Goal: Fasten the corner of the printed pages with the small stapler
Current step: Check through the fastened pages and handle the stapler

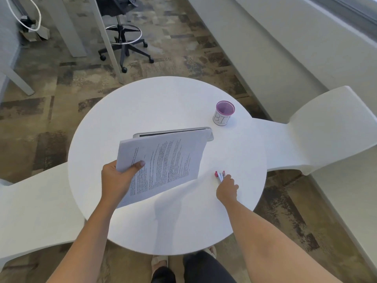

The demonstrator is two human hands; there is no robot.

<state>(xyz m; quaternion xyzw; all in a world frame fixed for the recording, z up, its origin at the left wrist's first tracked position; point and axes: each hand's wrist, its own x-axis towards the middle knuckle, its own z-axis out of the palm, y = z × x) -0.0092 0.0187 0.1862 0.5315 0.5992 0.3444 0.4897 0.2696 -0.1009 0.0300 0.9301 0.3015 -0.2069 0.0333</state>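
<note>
A stack of printed pages (163, 160) is lifted off the round white table (163, 221), with my left hand (118, 180) gripping its near left edge, thumb on top. The sheets tilt up and cover most of a grey tray (210, 133) behind them. A small red and white stapler (220, 175) lies on the table to the right of the pages. My right hand (227, 189) reaches to it, fingertips touching its near end; whether the fingers have closed around it I cannot tell.
A white cup with a purple rim and "BIN" written on it (224, 113) stands at the table's back right. White moulded seats flank the table on the left (36, 211) and right (326, 129). A wheeled stool (124, 43) stands beyond.
</note>
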